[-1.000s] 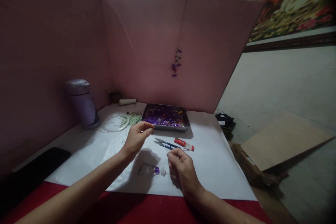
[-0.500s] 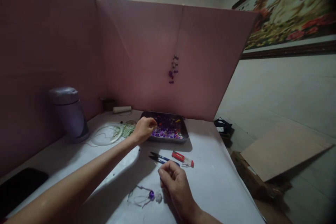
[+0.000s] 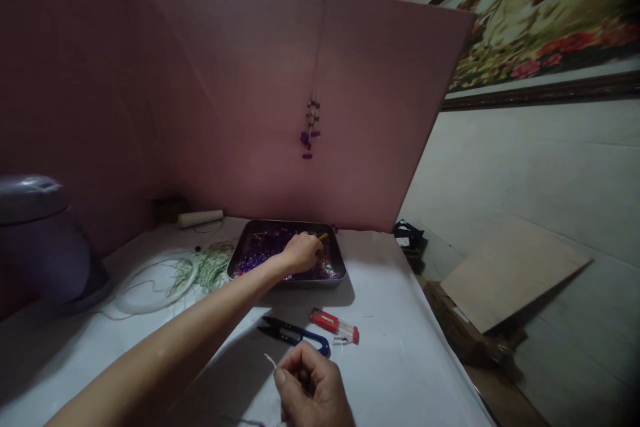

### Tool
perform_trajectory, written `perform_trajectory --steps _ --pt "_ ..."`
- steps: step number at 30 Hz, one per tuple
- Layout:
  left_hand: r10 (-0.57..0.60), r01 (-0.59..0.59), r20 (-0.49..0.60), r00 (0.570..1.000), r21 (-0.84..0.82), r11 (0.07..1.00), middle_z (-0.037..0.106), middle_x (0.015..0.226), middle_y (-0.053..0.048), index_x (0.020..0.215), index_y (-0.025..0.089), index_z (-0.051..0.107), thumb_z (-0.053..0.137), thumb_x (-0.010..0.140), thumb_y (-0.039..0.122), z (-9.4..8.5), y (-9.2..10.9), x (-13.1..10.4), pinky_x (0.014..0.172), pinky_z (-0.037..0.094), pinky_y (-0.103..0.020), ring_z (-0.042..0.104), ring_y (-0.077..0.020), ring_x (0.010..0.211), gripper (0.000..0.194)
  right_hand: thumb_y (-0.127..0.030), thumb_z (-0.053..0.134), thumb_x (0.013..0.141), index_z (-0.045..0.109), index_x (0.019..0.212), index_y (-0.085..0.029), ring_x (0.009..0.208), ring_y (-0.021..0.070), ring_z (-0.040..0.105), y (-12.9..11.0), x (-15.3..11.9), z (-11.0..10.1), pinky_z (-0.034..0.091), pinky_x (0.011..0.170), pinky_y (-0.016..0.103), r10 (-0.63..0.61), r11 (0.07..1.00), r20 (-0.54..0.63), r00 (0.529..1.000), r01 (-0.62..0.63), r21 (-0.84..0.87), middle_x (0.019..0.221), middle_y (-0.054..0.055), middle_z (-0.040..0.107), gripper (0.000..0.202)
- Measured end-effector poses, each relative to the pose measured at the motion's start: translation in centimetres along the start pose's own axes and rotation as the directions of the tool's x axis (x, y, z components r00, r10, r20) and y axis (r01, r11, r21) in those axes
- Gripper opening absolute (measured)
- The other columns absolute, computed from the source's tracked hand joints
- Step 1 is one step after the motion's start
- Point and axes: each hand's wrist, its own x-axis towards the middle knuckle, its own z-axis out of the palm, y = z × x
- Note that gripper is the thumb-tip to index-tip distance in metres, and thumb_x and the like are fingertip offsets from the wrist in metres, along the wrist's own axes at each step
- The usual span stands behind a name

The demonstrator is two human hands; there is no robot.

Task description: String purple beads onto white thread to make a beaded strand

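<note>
Extends the left hand (image 3: 303, 253) over the dark tray (image 3: 320, 283) of mostly purple beads (image 3: 255, 260), with fingers bent downward beside a small yellow piece (image 3: 324, 237); cannot tell, with fingertips hidden, whether any bead is gripped. Pinches in the right hand (image 3: 315, 387), with thumb against a curled forefinger, a thin white cord (image 3: 271, 361), of which only a short end projects toward the upper left. Note on the white-covered table (image 3: 380, 373), between tray and right hand, the blue-handled snips (image 3: 297, 330), with blades pointing left, and just beside, the red-and-clear lighter (image 3: 325, 320). Note left of the tray the tangled green thread (image 3: 213, 270), and farther left the purple bottle (image 3: 45, 247), blurred. Compare, behind, the strand of beads (image 3: 307, 137) hanging against the pink panel (image 3: 240, 113).
</note>
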Motion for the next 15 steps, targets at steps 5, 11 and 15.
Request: perform_trajectory --steps 5,11,15 --pt "0.036 -0.039 0.027 0.999 0.098 0.994 0.069 0.086 -0.011 0.085 0.023 0.073 0.053 0.072 0.014 0.6 0.5 0.7 0.079 0.044 -0.035 0.061 -0.0249 0.090 0.026 -0.035 0.065 0.070 0.059 0.065 -0.017 0.038 0.0075 0.041 0.3 0.0 0.0 0.028 0.038 0.018 0.028 1.000 -0.022 0.999 -0.028 0.006 0.042 -0.005 0.047 0.020" --pt "-0.008 0.003 0.021 1.000 0.207 0.978 0.068 0.082 -0.013 0.080 0.019 0.072 0.053 0.068 0.011 -0.7 -0.6 -0.1 0.081 0.042 -0.040 0.059 -0.0282 0.092 0.024 -0.034 0.065 0.070 0.059 0.064 -0.017 0.038 0.0081 0.043 0.3 -0.1 0.0 0.030 0.039 0.018 0.029 0.999 -0.042 0.999 -0.029 0.014 0.043 -0.004 0.048 0.018" --pt "-0.058 0.054 0.014 0.998 0.237 0.970 0.068 0.082 -0.013 0.077 0.018 0.071 0.052 0.066 0.009 -1.6 -1.6 -0.5 0.080 0.042 -0.038 0.059 -0.0270 0.091 0.024 -0.032 0.064 0.071 0.059 0.065 -0.018 0.041 0.0092 0.045 0.3 -0.2 -0.1 0.030 0.040 0.018 0.023 1.000 -0.047 0.999 -0.022 0.010 0.045 -0.004 0.050 0.016"
